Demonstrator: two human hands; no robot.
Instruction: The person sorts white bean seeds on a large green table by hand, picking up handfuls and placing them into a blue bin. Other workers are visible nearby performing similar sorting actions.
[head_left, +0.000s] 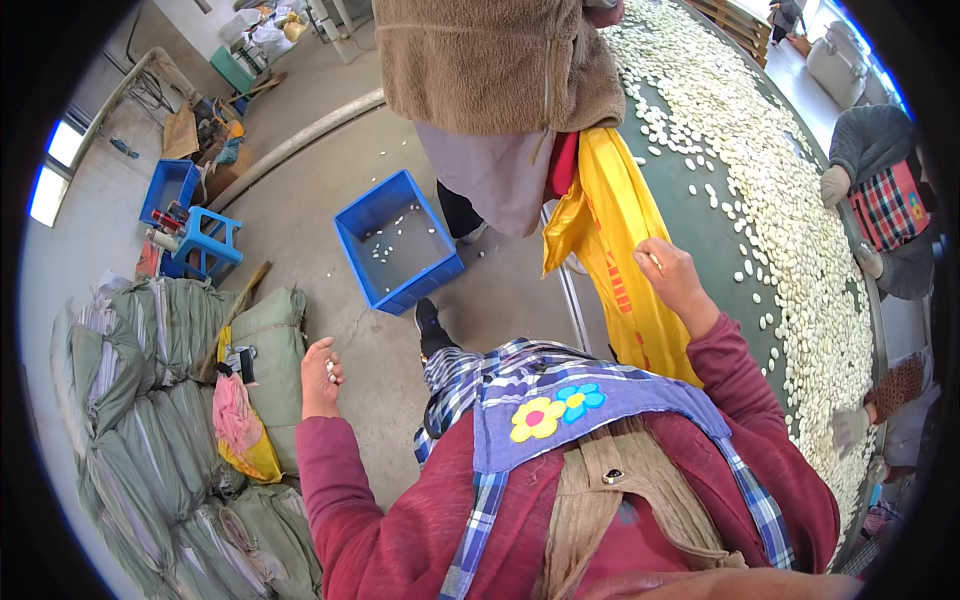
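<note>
My left hand (322, 373) is curled around a few white beans, held over the floor to the left of my body. Near the yellow woven sack (619, 255), my right hand (664, 266) is closed with a pale bean showing between its fingers. That sack hangs along the edge of a green sorting table (705, 210), which bears a thick spread of large white beans (806, 300). On the floor ahead, a blue plastic crate (401, 244) has scattered beans on its bottom.
A person in a brown fleece (499, 67) stands just ahead. Workers' gloved hands (835, 186) are across the table. Bundled green sacks (169, 435), a blue stool (210, 236) and a second blue crate (169, 187) are at left. A pale pipe (300, 146) crosses the floor.
</note>
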